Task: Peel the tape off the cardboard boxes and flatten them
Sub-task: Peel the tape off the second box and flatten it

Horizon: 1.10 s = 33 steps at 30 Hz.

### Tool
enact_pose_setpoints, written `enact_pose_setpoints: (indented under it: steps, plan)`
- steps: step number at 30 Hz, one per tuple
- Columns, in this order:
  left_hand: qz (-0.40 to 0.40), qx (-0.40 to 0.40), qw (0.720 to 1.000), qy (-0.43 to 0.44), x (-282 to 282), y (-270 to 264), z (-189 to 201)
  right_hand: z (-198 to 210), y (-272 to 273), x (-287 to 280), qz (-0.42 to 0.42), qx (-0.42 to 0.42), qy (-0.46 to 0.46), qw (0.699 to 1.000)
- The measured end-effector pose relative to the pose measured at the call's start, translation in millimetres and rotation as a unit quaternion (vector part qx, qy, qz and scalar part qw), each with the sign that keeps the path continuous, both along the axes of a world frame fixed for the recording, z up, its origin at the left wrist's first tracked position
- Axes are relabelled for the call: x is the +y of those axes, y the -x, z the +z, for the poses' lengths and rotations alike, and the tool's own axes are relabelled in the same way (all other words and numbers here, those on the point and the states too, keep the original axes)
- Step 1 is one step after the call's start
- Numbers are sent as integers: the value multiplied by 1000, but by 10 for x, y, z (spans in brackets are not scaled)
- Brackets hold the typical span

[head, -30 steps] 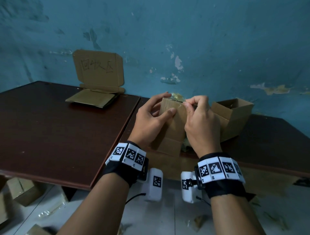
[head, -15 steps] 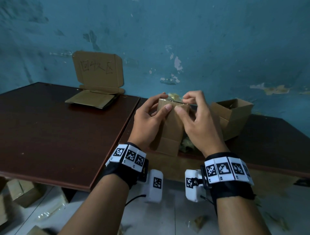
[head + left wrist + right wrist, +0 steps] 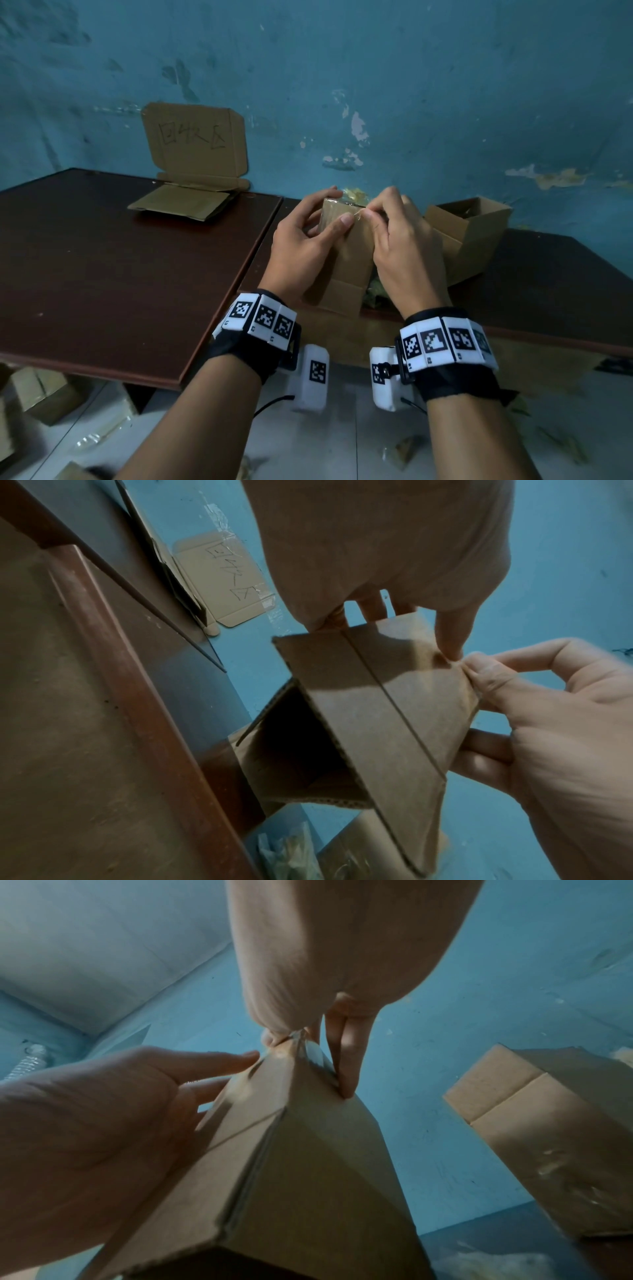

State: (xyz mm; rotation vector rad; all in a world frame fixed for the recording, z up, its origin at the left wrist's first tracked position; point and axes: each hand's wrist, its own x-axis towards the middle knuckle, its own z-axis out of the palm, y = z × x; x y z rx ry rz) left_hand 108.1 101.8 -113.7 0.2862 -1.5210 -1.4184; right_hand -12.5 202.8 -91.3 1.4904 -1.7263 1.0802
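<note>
You are holding a small cardboard box point(image 3: 346, 260) upright above the near edge of the dark brown desk point(image 3: 102, 267), with both hands on its upper end. Your left hand point(image 3: 301, 250) is gripping the box from the left: the thumb is pressing flat against the near face and the other fingers are curling round the top corner and far side. Your right hand point(image 3: 400, 246) is working at the top edge, where the thumb and forefinger are closing together in a pinch on a thin strip of clear tape point(image 3: 301, 1042); in the right wrist view the remaining fingers point(image 3: 346, 1053) are bracing straight down against the box's right face. The left wrist view is showing the box's bottom end open, with its flaps standing loose point(image 3: 308, 750).

Just to the right, a second cardboard box point(image 3: 469, 236) is sitting on the desk with its top open. A crumpled wad of peeled tape point(image 3: 356, 196) is showing just behind the held box's top edge. Farther back on the left, a flattened carton point(image 3: 185, 202) is lying on the desk below a cardboard sign with handwriting point(image 3: 195, 140), which is leaning against the blue wall point(image 3: 376, 68). More cardboard boxes point(image 3: 41, 394) are lying on the floor under the desk.
</note>
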Motion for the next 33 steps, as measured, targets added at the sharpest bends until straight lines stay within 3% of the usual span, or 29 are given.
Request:
enact_pose_setpoints:
  steps: [12,23,33]
  plan:
    - [47,-55,996,46,-31,-3,-46,26,-125,-44,-48,-88,47,994]
    - [96,-27,995,25,-35,9,-35,7,-65,-25,-17,-138,23,990]
    - [243,-34,954,173,-16,57,-47,-8,-69,-16,-2,-112,12,994]
